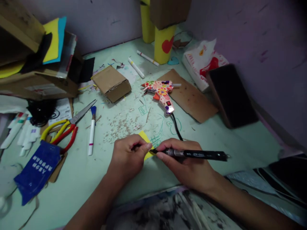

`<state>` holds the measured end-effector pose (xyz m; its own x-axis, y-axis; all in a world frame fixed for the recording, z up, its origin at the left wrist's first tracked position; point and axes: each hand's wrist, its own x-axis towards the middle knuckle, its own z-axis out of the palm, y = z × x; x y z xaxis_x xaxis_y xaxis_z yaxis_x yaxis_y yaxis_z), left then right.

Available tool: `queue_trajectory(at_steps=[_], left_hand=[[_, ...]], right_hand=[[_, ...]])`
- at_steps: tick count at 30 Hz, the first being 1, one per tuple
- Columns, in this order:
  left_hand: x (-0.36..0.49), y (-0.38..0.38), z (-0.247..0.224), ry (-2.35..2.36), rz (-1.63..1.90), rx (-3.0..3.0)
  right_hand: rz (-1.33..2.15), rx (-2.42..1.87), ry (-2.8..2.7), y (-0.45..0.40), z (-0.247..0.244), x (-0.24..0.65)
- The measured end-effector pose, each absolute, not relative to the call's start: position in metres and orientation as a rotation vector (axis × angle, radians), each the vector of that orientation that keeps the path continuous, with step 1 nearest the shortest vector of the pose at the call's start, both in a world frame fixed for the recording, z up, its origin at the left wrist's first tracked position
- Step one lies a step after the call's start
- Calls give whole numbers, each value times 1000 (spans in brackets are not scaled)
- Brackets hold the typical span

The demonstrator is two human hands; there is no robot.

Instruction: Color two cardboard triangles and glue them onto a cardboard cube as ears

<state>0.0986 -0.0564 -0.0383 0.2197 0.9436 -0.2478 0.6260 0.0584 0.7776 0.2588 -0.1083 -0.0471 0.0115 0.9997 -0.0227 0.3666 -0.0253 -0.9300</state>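
Note:
Near the front edge of the table, a small piece of yellow paper (145, 137) lies under my left hand (127, 155). The thumb and curled fingers of that hand pinch and steady it, and a dark bit shows in the curl of the fingers. My right hand (189, 163) grips a black pen (203, 155), whose tip points left and meets the paper beside my left thumb. Much of the paper is hidden by both hands. Green doodles show on the table just beyond.
Beyond my hands lie a flowered glue gun (161, 91) with a black cord, a small cardboard box (111, 83) and a cardboard strip (192, 99). A phone (231, 95) leans at right. Scissors (69, 123), a marker (91, 134) and a blue packet (39, 171) are at left.

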Motion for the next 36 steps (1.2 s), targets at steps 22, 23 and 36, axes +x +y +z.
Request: queue_trajectory(at_steps=[22, 23, 36], left_hand=[[99, -56, -37, 1463, 507, 1696], [99, -56, -37, 1464, 504, 1694], [100, -56, -37, 1470, 491, 1699]], right_hand=[[914, -1484, -1524, -114, -49, 256], [915, -1488, -1521, -114, -49, 256], [934, -1555, -1486, -113, -52, 258]])
